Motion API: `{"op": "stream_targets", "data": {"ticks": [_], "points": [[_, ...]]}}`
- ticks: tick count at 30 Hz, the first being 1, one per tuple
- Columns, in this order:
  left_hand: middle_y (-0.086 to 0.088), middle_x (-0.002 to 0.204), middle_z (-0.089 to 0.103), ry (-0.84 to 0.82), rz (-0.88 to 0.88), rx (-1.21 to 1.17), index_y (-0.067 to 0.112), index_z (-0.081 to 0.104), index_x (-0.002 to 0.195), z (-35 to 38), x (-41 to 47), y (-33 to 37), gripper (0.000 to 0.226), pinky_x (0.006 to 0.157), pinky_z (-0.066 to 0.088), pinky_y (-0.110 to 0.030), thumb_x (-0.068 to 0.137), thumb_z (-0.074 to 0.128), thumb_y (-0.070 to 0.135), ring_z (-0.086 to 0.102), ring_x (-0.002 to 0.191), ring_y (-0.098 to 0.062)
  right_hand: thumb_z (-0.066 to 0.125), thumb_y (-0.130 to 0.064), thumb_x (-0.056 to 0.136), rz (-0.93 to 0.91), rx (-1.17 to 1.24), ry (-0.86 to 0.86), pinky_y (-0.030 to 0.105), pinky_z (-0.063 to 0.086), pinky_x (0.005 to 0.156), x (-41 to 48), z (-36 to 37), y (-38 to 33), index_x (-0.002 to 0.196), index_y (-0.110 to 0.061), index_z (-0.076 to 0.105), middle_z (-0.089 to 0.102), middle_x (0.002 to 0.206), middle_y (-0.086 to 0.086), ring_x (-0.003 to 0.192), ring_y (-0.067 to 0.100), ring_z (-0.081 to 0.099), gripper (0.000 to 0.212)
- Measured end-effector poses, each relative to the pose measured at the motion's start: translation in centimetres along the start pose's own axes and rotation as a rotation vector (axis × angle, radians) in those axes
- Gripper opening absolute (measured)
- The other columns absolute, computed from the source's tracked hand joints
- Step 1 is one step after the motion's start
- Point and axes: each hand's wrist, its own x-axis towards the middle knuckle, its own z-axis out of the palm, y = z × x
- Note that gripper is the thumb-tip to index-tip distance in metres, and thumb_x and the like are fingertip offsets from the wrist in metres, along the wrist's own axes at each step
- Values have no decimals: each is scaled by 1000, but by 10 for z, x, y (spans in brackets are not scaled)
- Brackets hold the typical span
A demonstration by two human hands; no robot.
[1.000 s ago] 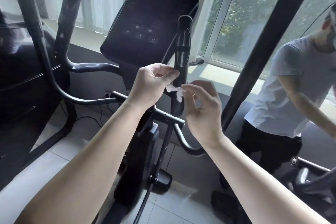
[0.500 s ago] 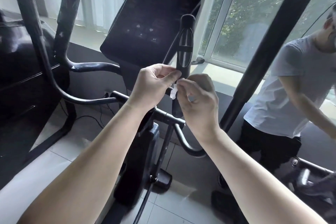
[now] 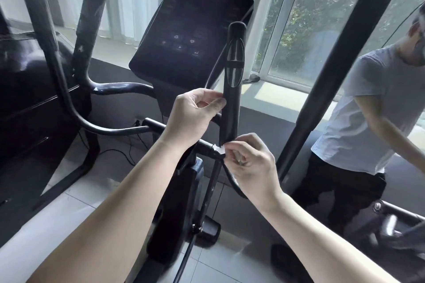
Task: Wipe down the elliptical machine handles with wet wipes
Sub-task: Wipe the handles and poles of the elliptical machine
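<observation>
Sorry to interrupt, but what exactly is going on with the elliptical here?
A person is cleaning the elliptical's right upright handle. The left hand pinches it partway up, while the right hand presses a small white wet wipe against its base. The left handle is untouched right now.

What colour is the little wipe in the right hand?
White, seen in the head view: the wipe pinched by the right hand.
</observation>
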Motion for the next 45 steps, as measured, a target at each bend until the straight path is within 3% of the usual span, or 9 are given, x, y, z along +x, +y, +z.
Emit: {"op": "stream_targets", "data": {"ticks": [6, 10, 14, 22, 26, 31, 35, 40, 45], "points": [[12, 88, 78, 2, -3, 7, 26, 78, 97, 2, -2, 1, 5, 73, 53, -16, 92, 77, 23, 69, 75, 0, 72, 3, 91, 11, 78, 193, 15, 49, 71, 58, -18, -14, 95, -4, 79, 66, 97, 11, 88, 17, 64, 10], [15, 80, 76, 25, -16, 2, 25, 78, 96, 4, -2, 0, 7, 68, 49, -11, 93, 76, 20, 66, 71, 4, 81, -6, 89, 0, 78, 207, 34, 57, 88, 57, -2, -11, 102, -4, 79, 68, 102, 11, 96, 21, 67, 13], [8, 88, 77, 48, -15, 14, 21, 78, 102, 5, -3, 0, 10, 67, 48, -10, 92, 77, 22, 67, 73, 2, 78, -2, 91, 13, 123, 274, 44, 57, 84, 52, 5, -6, 101, -2, 79, 69, 100, 11, 93, 26, 68, 10], [12, 86, 78, 30, 11, 18, 22, 77, 106, 8, -13, -4, 15, 76, 53, -18, 91, 77, 19, 69, 75, -6, 72, 12, 89, 136, 215, 253, 18, 51, 74, 7, 8, 8, 97, 4, 77, 69, 96, 15, 82, 23, 67, 13], [7, 94, 78, 32, 13, 45, 26, 77, 107, 10, -18, -7, 17, 88, 59, -38, 91, 78, 23, 69, 90, -32, 77, 7, 87, 272, 230, 208, 36, 54, 64, -10, 10, 21, 93, -8, 78, 70, 94, 2, 82, 23, 67, 16], [6, 95, 78, 89, -6, 95, 23, 78, 109, 16, -26, -5, 18, 78, 56, -22, 92, 77, 18, 70, 86, -19, 74, -3, 93, 467, 351, 257, 16, 49, 69, 3, 2, 9, 95, -18, 78, 71, 90, -13, 98, 22, 62, 15], [9, 92, 78, 143, -9, 190, 22, 78, 110, 22, -35, 1, 18, 80, 55, -20, 92, 77, 22, 70, 83, -10, 66, -1, 98, 526, 621, 256, 24, 54, 71, 19, 6, 0, 102, -12, 77, 74, 95, 1, 79, 15, 71, 16], [15, 84, 74, 238, -45, 276, 29, 77, 106, 33, -42, 7, 15, 75, 51, -14, 93, 75, 21, 66, 77, -2, 75, -16, 95, 465, 637, 196, 33, 57, 78, 15, 13, 3, 112, -17, 76, 71, 106, -6, 93, 20, 70, 17], [14, 92, 77, 373, -86, 374, 34, 76, 106, 50, -49, 10, 17, 79, 54, -20, 95, 72, 21, 70, 85, -10, 72, 1, 94, 389, 750, 154, 37, 61, 75, 8, 14, 33, 104, -7, 79, 72, 102, -3, 88, 18, 73, 15]]}}
